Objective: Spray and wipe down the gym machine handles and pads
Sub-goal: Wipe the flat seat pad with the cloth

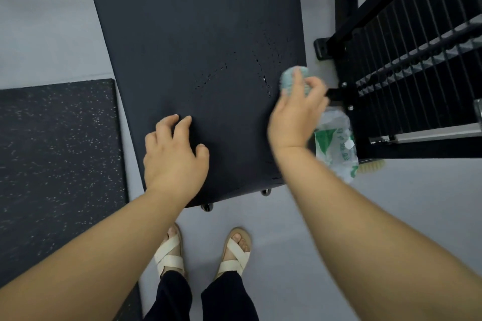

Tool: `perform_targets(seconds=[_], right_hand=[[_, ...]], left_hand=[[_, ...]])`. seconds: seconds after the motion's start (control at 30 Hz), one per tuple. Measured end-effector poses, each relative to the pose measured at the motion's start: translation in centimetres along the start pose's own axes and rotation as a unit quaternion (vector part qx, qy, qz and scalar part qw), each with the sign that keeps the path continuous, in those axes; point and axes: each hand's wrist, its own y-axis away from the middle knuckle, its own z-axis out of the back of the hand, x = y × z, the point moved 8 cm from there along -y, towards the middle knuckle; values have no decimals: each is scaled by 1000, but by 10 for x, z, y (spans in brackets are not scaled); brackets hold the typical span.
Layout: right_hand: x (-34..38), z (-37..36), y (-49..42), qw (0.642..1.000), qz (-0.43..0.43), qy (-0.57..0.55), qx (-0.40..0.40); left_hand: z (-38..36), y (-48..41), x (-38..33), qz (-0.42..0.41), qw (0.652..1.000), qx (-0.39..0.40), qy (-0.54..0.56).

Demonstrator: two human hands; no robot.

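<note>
- Sandalled feet (203, 250) stand on grey floor (365, 216), nearest the lens.
- My left hand (173, 156), holding nothing, rests with fingers spread on the dark pad (195, 34).
- My right hand (297, 114) grips a blurred blue cloth (288, 79) at the pad's droplet-marked right edge.
- Spray bottle (336, 143) lies beside the pad, below my right hand.

Pad (198, 34): matt dark vinyl-like cover, smooth, beaded with glossy droplets near its right edge. Cloth (288, 78): pale blue, nubbly fabric. Bottle (336, 138): clear glossy plastic, green-printed label. Mat (52, 151): rough speckled rubber. Frame (344, 44): black painted metal. Sandals (234, 255): cream woven straps.
</note>
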Motion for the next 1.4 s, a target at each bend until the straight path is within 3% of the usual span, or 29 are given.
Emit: perform_targets(seconds=[0.1,0.2,0.23,0.3,0.4,0.47,0.5,0.57,0.63,0.73,0.77,0.83,0.93,1.03,1.07,1.13,1.2,1.23,1.33,1.37,1.4], right_hand=[[79,-22,49,990,112,-52,61],[113,-27,73,921,363,-40,135],[102,-27,60,906,397,-29,147],[59,-18,8,941,314,-4,124],[-1,3,-50,991,124,40,34],[-8,-4,-54,998,-33,57,11],[7,-9,-46,997,-64,51,-1],[60,-24,-20,1000,-18,7,4],[120,-40,18,990,124,-20,68],[161,-44,45,918,370,-17,145],[153,-42,33,905,395,-9,160],[112,-36,-12,938,304,22,168],[51,-16,-57,988,129,51,66],[67,-27,-32,998,3,58,14],[85,-33,-14,999,-1,41,5],[129,-48,35,998,63,-2,23],[168,-58,91,980,183,-25,73],[182,-58,119,959,260,-28,113],[179,-52,156,850,479,-39,217],[163,-50,143,843,481,-27,239],[139,-48,116,873,419,-14,251]], left_hand=[[9,-5,6,0,999,-6,41],[15,-8,14,-28,998,2,49],[15,-8,16,-37,998,8,46],[14,-7,19,-49,998,22,39],[14,-9,19,-66,997,39,27],[12,-9,19,-67,996,50,18],[12,-9,19,-66,996,53,18],[13,-9,20,-65,996,55,27],[15,-11,22,-71,995,57,48],[19,-13,31,-61,986,63,141],[22,-12,37,-47,981,57,178],[31,-9,52,-26,979,29,201],[34,-3,82,28,984,2,178],[19,3,96,95,955,54,274],[15,6,95,106,944,67,306],[13,8,95,119,930,68,342],[15,9,97,133,915,59,377],[15,9,100,142,903,56,401],[12,12,110,181,878,52,440],[11,15,112,189,877,53,439],[11,17,112,190,880,59,432]])
